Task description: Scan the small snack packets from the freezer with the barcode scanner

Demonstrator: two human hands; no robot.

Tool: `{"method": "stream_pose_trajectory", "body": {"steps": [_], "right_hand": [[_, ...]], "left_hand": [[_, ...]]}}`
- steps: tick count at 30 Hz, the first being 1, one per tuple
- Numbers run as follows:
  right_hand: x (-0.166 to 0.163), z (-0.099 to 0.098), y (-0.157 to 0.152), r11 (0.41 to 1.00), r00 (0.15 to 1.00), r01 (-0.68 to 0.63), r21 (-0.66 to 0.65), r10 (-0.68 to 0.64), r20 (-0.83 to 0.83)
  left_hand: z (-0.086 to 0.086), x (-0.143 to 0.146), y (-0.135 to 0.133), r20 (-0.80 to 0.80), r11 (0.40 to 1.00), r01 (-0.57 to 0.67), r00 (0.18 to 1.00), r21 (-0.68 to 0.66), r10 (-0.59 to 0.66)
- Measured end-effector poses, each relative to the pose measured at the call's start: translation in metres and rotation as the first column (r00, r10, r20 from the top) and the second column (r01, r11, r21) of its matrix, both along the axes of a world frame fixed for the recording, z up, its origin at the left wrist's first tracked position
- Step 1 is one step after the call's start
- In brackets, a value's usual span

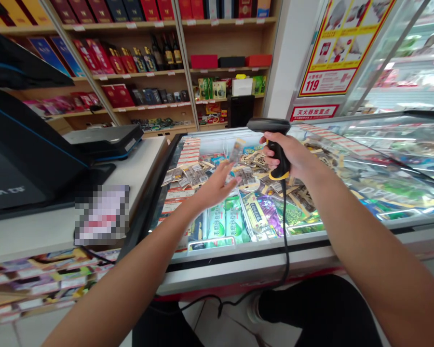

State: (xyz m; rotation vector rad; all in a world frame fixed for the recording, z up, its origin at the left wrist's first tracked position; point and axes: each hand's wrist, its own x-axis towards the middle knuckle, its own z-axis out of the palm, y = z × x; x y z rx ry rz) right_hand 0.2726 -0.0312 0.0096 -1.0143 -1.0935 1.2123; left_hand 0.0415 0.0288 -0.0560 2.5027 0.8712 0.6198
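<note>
My right hand (pixel 292 152) is wrapped round the grip of a black and yellow barcode scanner (pixel 269 126), held above the glass-topped freezer (pixel 246 258). The scanner's cable hangs down over the front edge. My left hand (pixel 220 185) reaches over the glass with thumb and fingers apart. Just beyond its fingertips is a small blurred snack packet (pixel 237 150); whether it touches them I cannot make out. Small snack packets (pixel 193 176) lie in a loose pile left of that hand, and more packets (pixel 304 195) are spread to the right, below the scanner.
Left stands a counter (pixel 144 156) with a dark checkout machine (pixel 32 154) and a blurred-out flat item (pixel 103 214). Green ice-cream packs (pixel 224 221) show under the glass. Shelves (pixel 137 72) of boxes and bottles line the back. The scanner cable (pixel 235 303) loops near my legs.
</note>
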Motion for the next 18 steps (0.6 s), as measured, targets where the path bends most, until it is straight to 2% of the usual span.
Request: {"method": "stream_pose_trajectory", "body": {"steps": [2, 3, 6, 8, 10, 12, 15, 18], "right_hand": [[0.0, 0.003, -0.003, 0.999, 0.999, -0.047, 0.013, 0.048, -0.025], [0.0, 0.004, -0.005, 0.997, 0.997, -0.078, 0.01, 0.078, -0.028], [-0.003, 0.003, -0.007, 0.98, 0.982, -0.187, -0.066, 0.188, 0.014], [-0.006, -0.001, -0.006, 0.961, 0.966, -0.239, -0.141, 0.25, 0.066], [-0.011, -0.006, -0.004, 0.95, 0.957, -0.246, -0.191, 0.269, 0.107], [-0.014, -0.011, -0.001, 0.953, 0.96, -0.222, -0.205, 0.251, 0.127], [-0.016, -0.015, 0.002, 0.958, 0.969, -0.187, -0.215, 0.217, 0.121], [-0.018, -0.015, 0.001, 0.959, 0.971, -0.19, -0.211, 0.215, 0.102]], "left_hand": [[0.002, -0.007, 0.01, 0.214, 0.983, -0.098, 0.968, -0.156, 0.13], [0.003, -0.009, 0.015, 0.317, 0.965, -0.106, 0.931, -0.241, 0.181], [0.003, -0.012, 0.024, 0.577, 0.9, 0.0, 0.767, -0.436, 0.28], [0.002, -0.012, 0.027, 0.692, 0.869, 0.083, 0.643, -0.488, 0.327], [0.001, -0.012, 0.028, 0.757, 0.85, 0.144, 0.546, -0.506, 0.359], [0.0, -0.012, 0.027, 0.787, 0.838, 0.188, 0.492, -0.513, 0.372], [0.001, -0.011, 0.026, 0.805, 0.831, 0.223, 0.463, -0.51, 0.37], [0.004, -0.012, 0.026, 0.807, 0.83, 0.233, 0.467, -0.507, 0.362]]}}
